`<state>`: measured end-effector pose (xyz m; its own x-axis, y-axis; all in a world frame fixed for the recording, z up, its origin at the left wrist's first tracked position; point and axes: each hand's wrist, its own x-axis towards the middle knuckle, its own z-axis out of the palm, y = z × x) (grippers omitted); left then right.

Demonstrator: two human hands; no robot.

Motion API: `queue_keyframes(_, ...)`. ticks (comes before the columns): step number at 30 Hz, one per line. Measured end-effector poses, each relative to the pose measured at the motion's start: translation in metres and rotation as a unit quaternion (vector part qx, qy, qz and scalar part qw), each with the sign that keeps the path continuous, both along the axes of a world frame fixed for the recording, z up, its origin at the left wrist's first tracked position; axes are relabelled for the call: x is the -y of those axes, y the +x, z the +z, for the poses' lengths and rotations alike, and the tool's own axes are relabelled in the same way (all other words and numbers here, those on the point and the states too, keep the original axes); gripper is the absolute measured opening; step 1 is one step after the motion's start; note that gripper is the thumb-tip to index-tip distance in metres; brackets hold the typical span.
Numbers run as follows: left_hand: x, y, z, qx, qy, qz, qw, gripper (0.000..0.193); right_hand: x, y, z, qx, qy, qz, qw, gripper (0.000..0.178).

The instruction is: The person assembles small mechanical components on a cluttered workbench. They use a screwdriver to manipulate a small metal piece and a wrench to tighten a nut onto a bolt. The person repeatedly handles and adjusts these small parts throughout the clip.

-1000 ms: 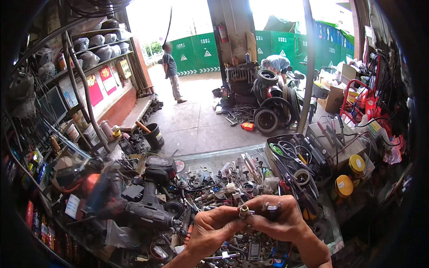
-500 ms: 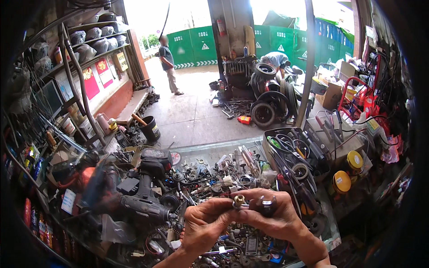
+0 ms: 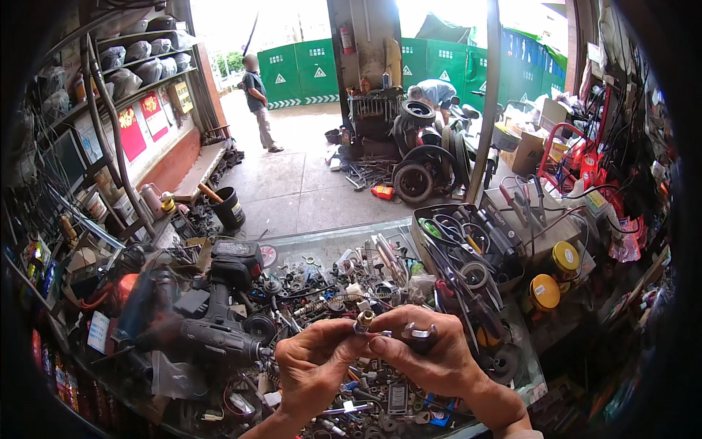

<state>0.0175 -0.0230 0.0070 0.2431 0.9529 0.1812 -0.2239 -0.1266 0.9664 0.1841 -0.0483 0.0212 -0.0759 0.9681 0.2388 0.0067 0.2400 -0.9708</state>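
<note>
My left hand (image 3: 316, 366) pinches a small brass fitting (image 3: 364, 320) between thumb and fingertips, its round end upward. My right hand (image 3: 431, 351) is closed around a shiny metal wrench (image 3: 419, 333), whose forked jaw shows above the fingers. Another bright metal piece (image 3: 384, 333) lies between the two hands, close against the fitting; I cannot tell whether it belongs to the wrench. Both hands nearly meet over a heap of small metal parts (image 3: 351, 399). The fingers hide most of the wrench.
To the left lies a black cordless impact wrench (image 3: 219, 314). A tool box (image 3: 475, 274) with pliers and screwdrivers stands right, beside yellow-lidded jars (image 3: 545, 292). Beyond the bench are a black bucket (image 3: 228, 208), stacked tyres (image 3: 414, 181), a standing person (image 3: 257, 99) and a bending person (image 3: 436, 91).
The view has shifted, so the surroundings sit further left and slightly higher. Both hands stay together, and the brass fitting is tilted a little differently.
</note>
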Motion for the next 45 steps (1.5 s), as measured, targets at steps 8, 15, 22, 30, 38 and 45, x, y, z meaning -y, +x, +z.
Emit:
queue_keyframes(8,-0.002,0.001,-0.012,-0.072,0.087,0.03,0.993,0.018,0.0,0.002,0.006,0.098,0.023,-0.046,0.994,0.028)
queue_keyframes(15,0.001,0.006,-0.007,-0.053,0.109,0.049,0.991,0.017,-0.001,-0.002,-0.004,0.145,0.154,-0.086,0.973,0.026)
queue_keyframes(22,-0.001,0.0,-0.004,0.051,-0.026,-0.06,0.997,0.019,0.003,0.001,0.006,0.167,0.102,-0.113,0.974,0.024)
queue_keyframes(30,0.0,-0.002,-0.001,0.087,-0.078,-0.082,0.99,0.019,-0.001,0.014,0.011,0.157,0.108,-0.106,0.976,0.02)
queue_keyframes(38,-0.002,0.0,-0.002,0.072,-0.079,-0.065,0.992,0.018,-0.002,0.012,0.0,0.029,0.028,0.033,0.999,0.027)
queue_keyframes(45,-0.009,-0.002,0.003,0.137,-0.113,-0.019,0.984,0.016,0.004,0.009,0.007,0.028,0.02,0.068,0.997,0.024)
